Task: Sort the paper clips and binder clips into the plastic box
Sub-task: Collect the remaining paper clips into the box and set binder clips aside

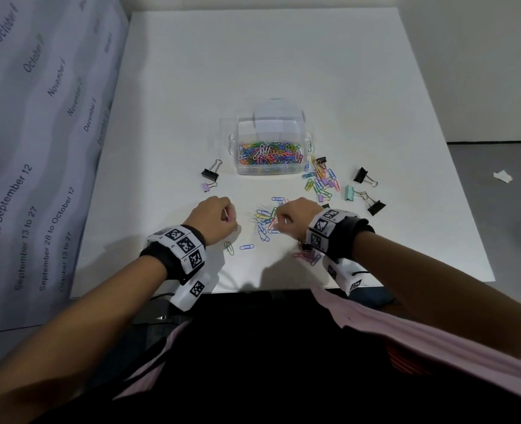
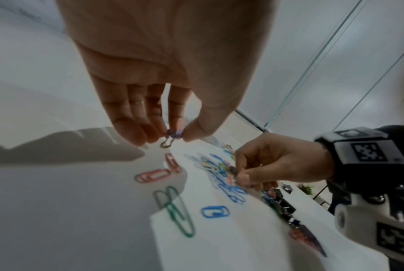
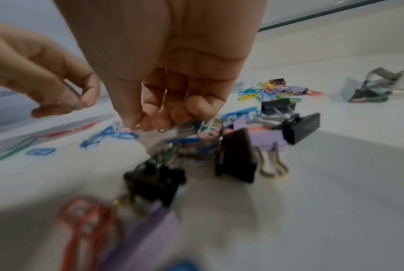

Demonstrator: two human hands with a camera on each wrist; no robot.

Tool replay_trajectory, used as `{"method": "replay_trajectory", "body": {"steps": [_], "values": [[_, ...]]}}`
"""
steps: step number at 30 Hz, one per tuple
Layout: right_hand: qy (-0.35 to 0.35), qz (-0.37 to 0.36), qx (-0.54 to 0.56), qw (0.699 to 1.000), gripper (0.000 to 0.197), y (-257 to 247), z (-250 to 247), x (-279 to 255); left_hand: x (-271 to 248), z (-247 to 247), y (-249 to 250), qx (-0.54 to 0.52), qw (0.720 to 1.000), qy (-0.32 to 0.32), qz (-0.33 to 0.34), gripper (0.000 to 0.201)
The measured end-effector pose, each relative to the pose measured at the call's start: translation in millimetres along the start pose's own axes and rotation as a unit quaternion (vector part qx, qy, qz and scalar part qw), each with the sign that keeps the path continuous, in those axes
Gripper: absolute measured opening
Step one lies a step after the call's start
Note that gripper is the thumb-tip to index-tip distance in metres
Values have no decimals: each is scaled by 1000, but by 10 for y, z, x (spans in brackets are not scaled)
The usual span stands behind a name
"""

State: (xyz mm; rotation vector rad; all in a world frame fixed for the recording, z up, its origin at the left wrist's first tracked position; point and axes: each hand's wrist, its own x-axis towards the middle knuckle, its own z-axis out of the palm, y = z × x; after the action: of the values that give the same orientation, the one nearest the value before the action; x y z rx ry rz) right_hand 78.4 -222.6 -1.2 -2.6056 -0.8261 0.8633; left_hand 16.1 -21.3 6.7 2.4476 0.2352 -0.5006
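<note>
The clear plastic box (image 1: 305, 166) stands mid-table with many coloured paper clips inside. Between my hands lies a loose pile of paper clips (image 1: 263, 220). My left hand (image 2: 175, 136) hangs just above the table left of the pile, thumb and fingertips pinching a small purple binder clip (image 2: 173, 136). My right hand (image 3: 138, 126) is down on the pile's right side, fingers curled, thumb and forefinger pinching paper clips (image 2: 231, 169) in the heap. Black binder clips (image 3: 235, 155) and a purple one (image 3: 265, 141) lie under my right wrist.
A black binder clip (image 1: 210, 173) and a purple one (image 1: 209, 187) lie left of the box. Right of it lie more paper clips (image 1: 322, 182), a mint binder clip (image 1: 351, 192) and two black ones (image 1: 363, 175). Single clips (image 1: 247, 247) lie near the table's front edge (image 1: 253, 290).
</note>
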Motion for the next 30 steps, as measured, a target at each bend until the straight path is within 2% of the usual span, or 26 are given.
{"method": "replay_trajectory", "body": {"steps": [2, 4, 6, 9, 11, 13, 15, 18, 21, 26, 28, 30], "values": [[31, 3, 12, 999, 18, 31, -50, 7, -14, -56, -98, 10, 1000, 11, -17, 25], [50, -4, 18, 999, 14, 68, -93, 30, -36, -105, -208, 17, 999, 20, -37, 17], [63, -5, 20, 998, 19, 105, -128, 50, -58, -131, -327, 25, 998, 18, -53, 8], [64, 0, 7, 998, 37, 127, -167, 76, -92, -107, -454, 42, 997, 9, -58, 9], [59, -4, -3, 998, 50, 118, -182, 97, -109, -64, -474, 48, 997, 17, -49, 24], [49, -4, -12, 999, 62, 113, -180, 119, -125, -31, -412, 51, 998, 14, -27, 51], [26, -3, -25, 999, 75, 110, -173, 139, -129, 0, -310, 74, 997, -15, 8, 76], [-13, 2, -42, 999, 84, 94, -180, 154, -111, 61, -187, 102, 991, -75, 30, 86], [-14, 5, -33, 999, 73, 65, -167, 160, -41, 104, -106, 83, 993, -81, 37, 74], [18, 8, 12, 1000, 40, -28, -52, 158, 153, 209, 90, 48, 997, -47, 42, 55], [28, 16, 14, 999, 31, -56, -16, 155, 214, 254, 197, 33, 997, -43, 47, 53], [41, 16, 21, 999, 27, -54, -15, 155, 247, 281, 302, 12, 997, -50, 56, 59]]}}
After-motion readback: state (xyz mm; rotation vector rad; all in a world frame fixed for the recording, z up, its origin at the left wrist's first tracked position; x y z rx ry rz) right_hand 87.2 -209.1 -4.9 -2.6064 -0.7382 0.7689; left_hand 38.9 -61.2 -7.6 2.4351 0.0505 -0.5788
